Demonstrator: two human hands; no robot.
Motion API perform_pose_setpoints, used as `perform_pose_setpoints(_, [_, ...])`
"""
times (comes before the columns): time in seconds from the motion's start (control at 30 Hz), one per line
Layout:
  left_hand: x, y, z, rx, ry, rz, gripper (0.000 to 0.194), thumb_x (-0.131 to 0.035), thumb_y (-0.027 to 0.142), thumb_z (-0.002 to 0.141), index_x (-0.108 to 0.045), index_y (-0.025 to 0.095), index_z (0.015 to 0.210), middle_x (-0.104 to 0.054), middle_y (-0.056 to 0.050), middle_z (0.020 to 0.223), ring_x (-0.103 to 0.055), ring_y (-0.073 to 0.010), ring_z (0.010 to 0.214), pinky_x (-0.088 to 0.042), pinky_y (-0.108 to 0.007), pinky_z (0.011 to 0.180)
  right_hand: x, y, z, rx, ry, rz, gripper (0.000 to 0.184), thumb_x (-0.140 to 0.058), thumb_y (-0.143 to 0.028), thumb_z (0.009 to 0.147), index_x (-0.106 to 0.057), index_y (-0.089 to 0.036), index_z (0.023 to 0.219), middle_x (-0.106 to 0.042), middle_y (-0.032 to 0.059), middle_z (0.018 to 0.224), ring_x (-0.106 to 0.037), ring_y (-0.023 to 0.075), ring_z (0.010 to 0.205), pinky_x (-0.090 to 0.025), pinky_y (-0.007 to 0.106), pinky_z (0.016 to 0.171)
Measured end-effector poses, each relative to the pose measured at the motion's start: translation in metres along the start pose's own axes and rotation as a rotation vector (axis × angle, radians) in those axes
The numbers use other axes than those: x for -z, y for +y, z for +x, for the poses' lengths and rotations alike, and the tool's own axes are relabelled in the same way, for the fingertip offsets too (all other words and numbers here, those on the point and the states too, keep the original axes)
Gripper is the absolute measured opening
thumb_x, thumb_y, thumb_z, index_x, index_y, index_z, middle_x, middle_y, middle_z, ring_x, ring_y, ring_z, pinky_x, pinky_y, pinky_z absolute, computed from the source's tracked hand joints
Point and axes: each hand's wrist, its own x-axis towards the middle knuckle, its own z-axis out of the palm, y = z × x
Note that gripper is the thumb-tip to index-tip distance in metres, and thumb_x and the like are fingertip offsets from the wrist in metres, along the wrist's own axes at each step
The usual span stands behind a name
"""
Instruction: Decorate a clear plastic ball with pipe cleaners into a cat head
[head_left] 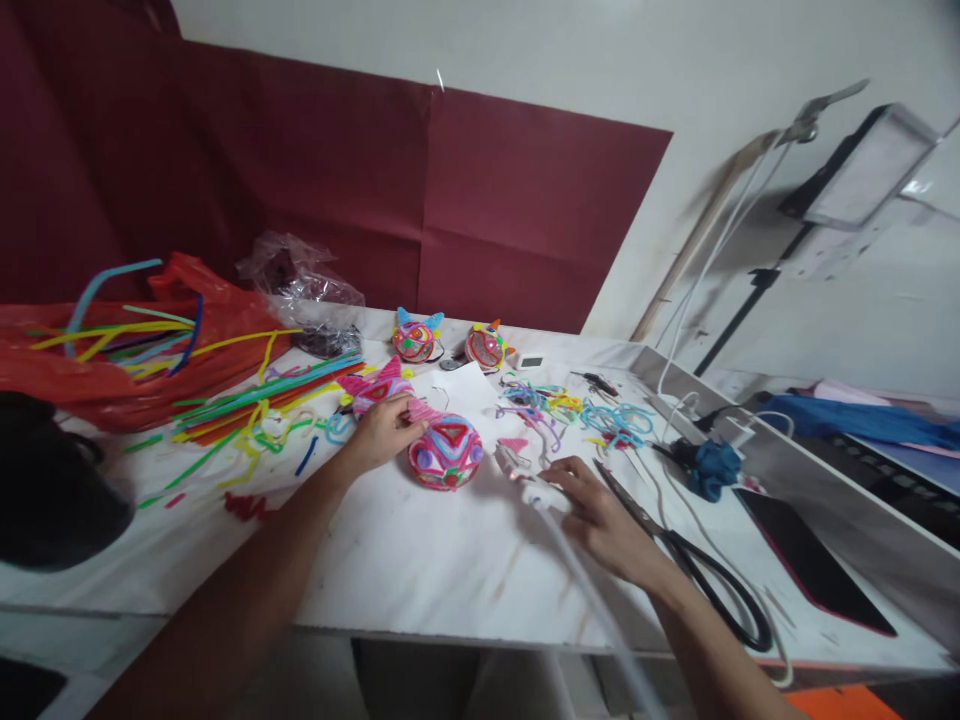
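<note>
My left hand (386,435) is closed at the upper left of a round pink, red and blue pipe-cleaner animal head (445,452). Its fingertips pinch a pink fuzzy ear piece (424,410) against the head's top edge. In my right hand (600,515) is a white hot glue gun (525,475), its nozzle pointing left towards the head, a little apart from it. A long pale glue stick (592,600) runs back from the gun, blurred. Near the nozzle lies a small pink triangle (513,444). Behind my left hand sits another pink decorated piece (381,385), partly covered.
Two more decorated heads, one blue-eared (415,340) and one orange-eared (486,346), stand at the back. Pipe cleaners (270,395) and a red bag (187,290) lie left. Right are black scissors (697,570), a phone-like dark slab (814,560), cables and pipe-cleaner scraps (619,422).
</note>
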Motion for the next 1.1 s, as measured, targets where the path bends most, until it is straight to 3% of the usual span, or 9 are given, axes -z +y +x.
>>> perform_pose_setpoints(0.07, [0.0,0.002,0.0,0.009,-0.001,-0.002,0.006,-0.068,0.027,0.081,-0.064,0.023,0.078,-0.068,-0.001,0.079,-0.067,-0.0206,0.079,-0.057,-0.032,0.072,0.013,-0.001,-0.009,0.058,0.05,0.166,0.042,-0.057,-0.018,0.077,-0.073,-0.025,0.115,-0.065,0.0103,0.116,-0.064,0.0289,0.11,-0.054,0.041,0.093])
perform_pose_setpoints(0.13, [-0.001,0.002,-0.001,0.016,0.004,-0.003,0.007,-0.069,0.027,0.08,-0.063,0.023,0.077,-0.067,-0.001,0.077,-0.067,-0.0206,0.079,-0.057,-0.032,0.072,0.022,-0.008,-0.016,0.065,0.062,0.278,0.042,-0.061,-0.026,0.076,-0.073,-0.026,0.117,-0.068,0.0097,0.114,-0.065,0.0286,0.101,-0.054,0.039,0.085])
perform_pose_setpoints(0.23, [-0.002,0.002,-0.001,0.023,0.017,-0.002,0.009,-0.07,0.026,0.079,-0.062,0.023,0.075,-0.066,0.0,0.075,-0.067,-0.0204,0.078,-0.057,-0.032,0.072,0.026,-0.021,-0.022,-0.041,0.041,0.366,0.049,-0.061,-0.024,0.071,-0.072,-0.026,0.118,-0.068,0.0049,0.095,-0.062,0.0234,0.08,-0.049,0.033,0.07])
perform_pose_setpoints(0.3, [-0.002,0.002,0.0,0.026,0.021,0.002,0.01,-0.071,0.026,0.079,-0.062,0.023,0.074,-0.066,0.0,0.075,-0.066,-0.0204,0.077,-0.057,-0.032,0.072,0.024,-0.029,-0.02,-0.094,0.048,0.403,0.045,-0.059,-0.021,0.067,-0.072,-0.025,0.109,-0.066,0.0019,0.084,-0.058,0.021,0.074,-0.045,0.031,0.066])
perform_pose_setpoints(0.43, [-0.002,0.003,0.0,0.024,0.014,0.002,0.012,-0.069,0.026,0.08,-0.061,0.023,0.073,-0.066,0.0,0.075,-0.066,-0.02,0.077,-0.056,-0.032,0.073,0.016,-0.035,-0.006,-0.112,0.063,0.416,0.026,-0.06,-0.023,0.063,-0.071,-0.022,0.086,-0.066,0.0023,0.08,-0.056,0.0206,0.075,-0.043,0.031,0.066])
perform_pose_setpoints(0.63, [0.0,0.005,-0.001,0.014,-0.006,-0.012,0.014,-0.069,0.028,0.081,-0.059,0.023,0.072,-0.065,-0.001,0.076,-0.066,-0.0193,0.076,-0.056,-0.03,0.071,0.004,-0.022,0.012,-0.228,0.078,0.573,0.047,-0.061,-0.024,0.061,-0.077,-0.018,0.105,-0.07,0.005,0.083,-0.061,0.0237,0.082,-0.045,0.034,0.072])
perform_pose_setpoints(0.87, [0.003,0.008,0.0,-0.008,-0.022,0.003,0.018,-0.067,0.031,0.08,-0.057,0.022,0.069,-0.06,0.0,0.074,-0.062,-0.018,0.072,-0.053,-0.028,0.066,-0.003,-0.019,0.023,-0.221,0.107,0.657,0.043,-0.058,-0.022,0.058,-0.078,-0.019,0.095,-0.074,0.0085,0.093,-0.061,0.0243,0.081,-0.048,0.036,0.073])
perform_pose_setpoints(1.1, [0.002,0.007,-0.001,0.0,-0.025,-0.008,0.016,-0.068,0.032,0.081,-0.059,0.023,0.071,-0.062,-0.001,0.075,-0.065,-0.0195,0.074,-0.055,-0.03,0.068,0.003,-0.03,0.029,-0.215,0.105,0.547,0.038,-0.055,-0.024,0.055,-0.076,-0.019,0.086,-0.069,0.0068,0.08,-0.058,0.0233,0.075,-0.045,0.035,0.067])
